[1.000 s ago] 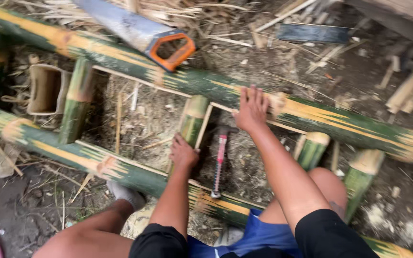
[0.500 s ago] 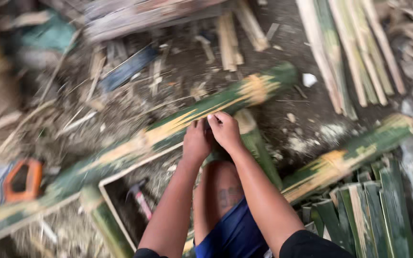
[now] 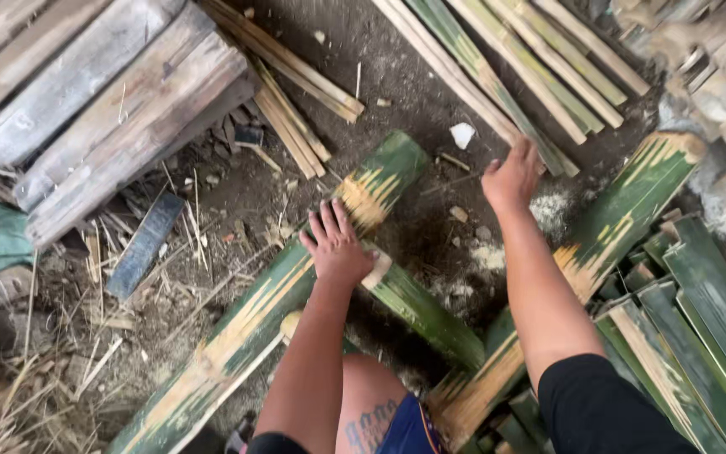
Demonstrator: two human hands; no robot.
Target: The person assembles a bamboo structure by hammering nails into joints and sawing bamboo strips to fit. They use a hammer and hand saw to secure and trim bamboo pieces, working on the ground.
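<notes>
Head view, looking down: my left hand (image 3: 338, 244) lies flat, fingers spread, on a long green bamboo pole (image 3: 279, 294) that runs from below my wrist up past my fingertips. A short cross-piece (image 3: 426, 311) meets the pole just right of that palm; the joint itself is hidden under my hand. My right hand (image 3: 512, 175) reaches forward, fingers loosely curled and holding nothing, touching the near ends of split bamboo slats (image 3: 506, 67); what the fingertips touch is hard to make out. A second green pole (image 3: 623, 219) lies just right of that forearm. Weathered planks (image 3: 102, 101) sit well left of my left hand. My sleeve cuts off stacked green strips (image 3: 699, 336).
</notes>
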